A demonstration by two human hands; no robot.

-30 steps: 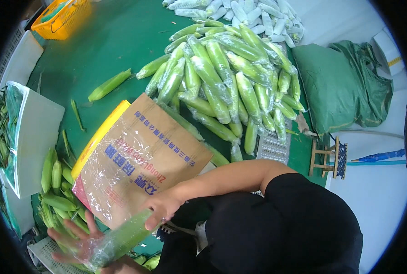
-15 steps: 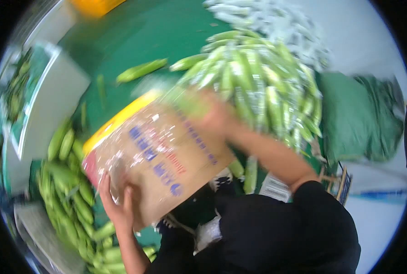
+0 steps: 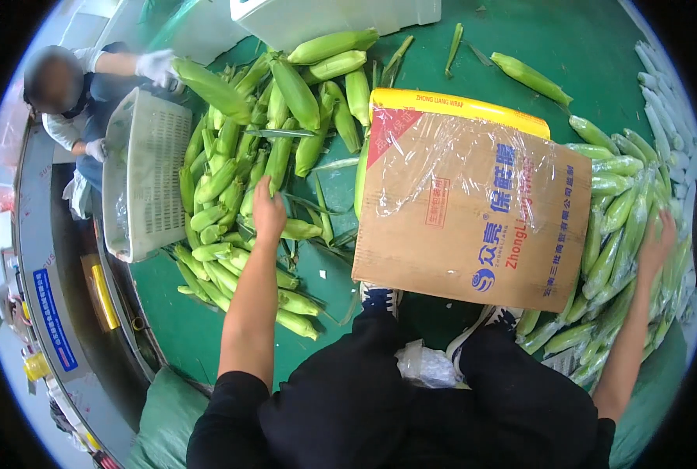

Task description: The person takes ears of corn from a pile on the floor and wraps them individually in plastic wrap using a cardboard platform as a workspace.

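Observation:
My left hand [image 3: 269, 213] reaches over a pile of green corn ears in their husks [image 3: 227, 176]. Its fingers point forward, a little apart, among the ears; no ear is plainly in its grip. At the far right my right hand [image 3: 658, 241] rests on a heap of corn ears in clear wrap [image 3: 614, 254], fingers spread. Between my arms sits a brown cardboard box [image 3: 466, 211] with clear film stretched across its top. Along its far edge runs a yellow strip [image 3: 473, 111], partly covered by film.
At the left, a co-worker in white gloves [image 3: 158, 67] holds a corn ear [image 3: 212, 90] over a white plastic basket [image 3: 149, 176]. A white bin [image 3: 333, 17] stands at the back. One loose ear [image 3: 530, 78] lies on the green floor. Pale wrapped items [image 3: 665, 113] line the right rim.
The view has swung left, bringing in the co-worker and basket. My left hand has left the box for the unwrapped corn. My right hand moved from above the box to the wrapped heap.

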